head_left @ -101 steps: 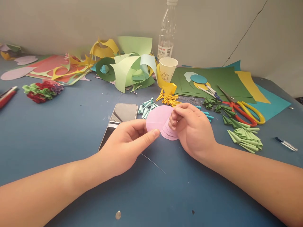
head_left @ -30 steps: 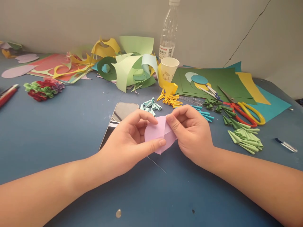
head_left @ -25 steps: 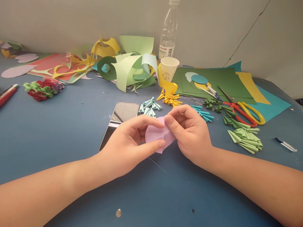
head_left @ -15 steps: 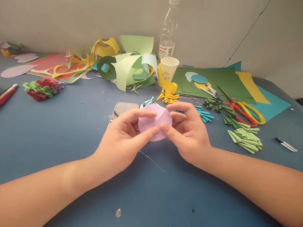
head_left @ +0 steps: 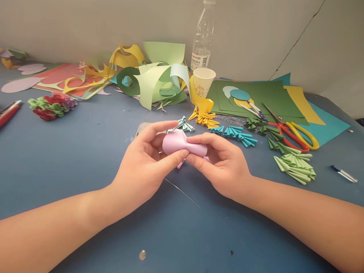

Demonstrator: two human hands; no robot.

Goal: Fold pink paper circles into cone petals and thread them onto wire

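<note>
A piece of pink paper [head_left: 176, 142], bent over into a curve, is between my two hands above the middle of the table. My left hand [head_left: 149, 153] grips its lower left edge, thumb in front and index finger raised behind it. On the right side my right hand [head_left: 218, 157] pinches it, index finger pressed on the front face and thumb tip close to the left thumb. Small light blue paper cones [head_left: 186, 124] lie just behind the paper. A grey phone [head_left: 141, 129] is mostly hidden behind my left hand.
Yellow cones [head_left: 206, 119], blue cones [head_left: 237, 133] and green cones [head_left: 295, 165] lie right of centre. Scissors [head_left: 292, 136], coloured sheets [head_left: 258, 98], a paper cup [head_left: 204, 81] and a bottle [head_left: 202, 41] stand or lie behind. Paper scraps [head_left: 159, 81] and a ruffled paper cluster [head_left: 52, 107] are left.
The pink paper has gone from a nearly flat disc to a bent curve. My right index finger has come down onto it, and my right hand has shifted slightly left.
</note>
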